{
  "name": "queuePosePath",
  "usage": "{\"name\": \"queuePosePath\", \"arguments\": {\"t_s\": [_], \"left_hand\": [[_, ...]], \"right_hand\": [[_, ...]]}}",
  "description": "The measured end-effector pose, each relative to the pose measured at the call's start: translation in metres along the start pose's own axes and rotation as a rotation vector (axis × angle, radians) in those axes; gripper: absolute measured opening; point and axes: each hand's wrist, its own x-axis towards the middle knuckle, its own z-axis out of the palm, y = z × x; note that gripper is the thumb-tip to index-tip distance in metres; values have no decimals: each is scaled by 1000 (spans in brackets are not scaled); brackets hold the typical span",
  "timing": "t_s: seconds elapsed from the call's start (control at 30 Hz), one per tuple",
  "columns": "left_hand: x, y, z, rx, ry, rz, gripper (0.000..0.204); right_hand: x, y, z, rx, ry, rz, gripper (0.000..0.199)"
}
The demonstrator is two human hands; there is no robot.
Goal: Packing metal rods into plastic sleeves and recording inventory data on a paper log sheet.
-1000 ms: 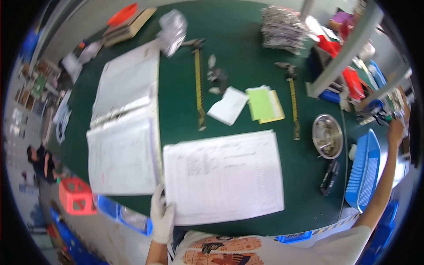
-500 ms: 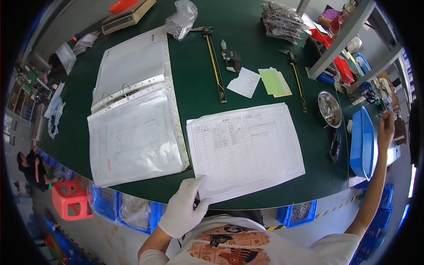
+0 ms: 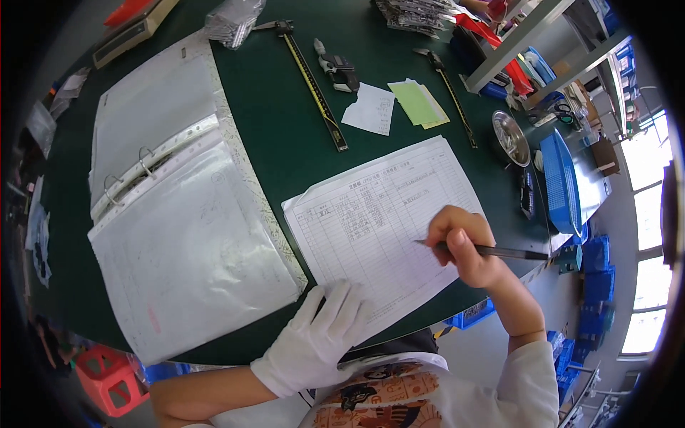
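Note:
A printed form [image 3: 371, 267] with a table grid and some handwriting lies on the green table in front of me. My left hand [image 3: 314, 339], in a white glove, rests flat on the near left part of the form with its fingers stretched out. Bare and ungloved, my right hand [image 3: 471, 246] grips a dark pen [image 3: 517, 252] above the right half of the form. The pen's tip points left, towards the grid; whether it touches the paper I cannot tell. Left of the form lies an open ring binder [image 3: 193, 250] with plastic sleeves.
Beyond the form lie a caliper [image 3: 312, 89], a digital micrometer [image 3: 337, 68], a white slip [image 3: 369, 108], green and yellow notes [image 3: 419, 105] and a second caliper [image 3: 455, 96]. A metal bowl [image 3: 510, 139] and a blue basket [image 3: 560, 182] stand at the right.
My right hand has come from the far right, beyond the blue basket, to over the form, now with a pen. My left hand has flattened onto the sheet. The view has turned.

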Motion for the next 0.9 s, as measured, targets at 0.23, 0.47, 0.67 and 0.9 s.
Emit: {"name": "queuePosePath", "arguments": {"t_s": [0.23,0.47,0.67,0.9], "left_hand": [[-6,-11,13,269,-160,-62,47],[-4,-21,14,187,-139,-22,48],[-10,-25,16,158,-114,-33,50],[-9,-24,20,288,-116,-11,50]], "right_hand": [[46,1,58,228,-104,276,5],[50,27,58,84,60,94,14],[48,19,67,284,235,89,24],[54,35,86,9,-88,17,25]]}}
